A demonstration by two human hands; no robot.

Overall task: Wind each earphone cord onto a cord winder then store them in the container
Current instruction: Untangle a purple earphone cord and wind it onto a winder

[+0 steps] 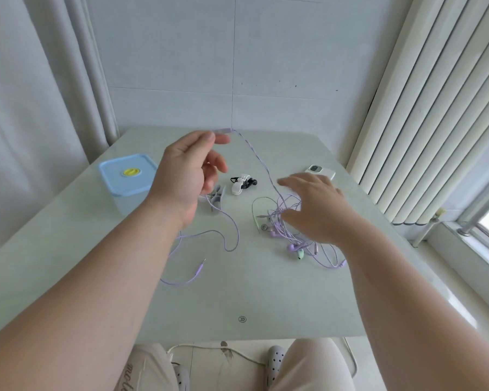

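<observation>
pale green tabletop (237, 300) fills the view, with a grey curtain (40, 94) off at nine o'clock and tiled wall at twelve. at ten o'clock sits the container (126, 180), a clear box with its blue lid on and a yellow valve (131, 172) in the middle of the lid. next comes the left hand (187, 170), raised at eleven o'clock, thumb and forefinger pinching the end of a lilac cord (254, 153), other fingers loosely curled. just beneath that hand is a pale cord winder (216, 194), partly hidden. a second lilac cord (229, 235) trails loose from it toward seven o'clock and ends in its jack plug (199, 267) flat on the table. at twelve o'clock lies a white winder (239, 184) with a black earphone (250, 182) wrapped on it. the pinched cord slopes down toward two o'clock into a tangle of earphones (291, 238), lilac buds with one mint bud (300, 253) among them. the right hand (314, 210) is over that tangle, fingers spread and straight and a little blurred; i cannot tell whether they touch it. past it at one o'clock rests a small white gadget (319, 172), and a white radiator (421, 122) stands at three o'clock.
</observation>
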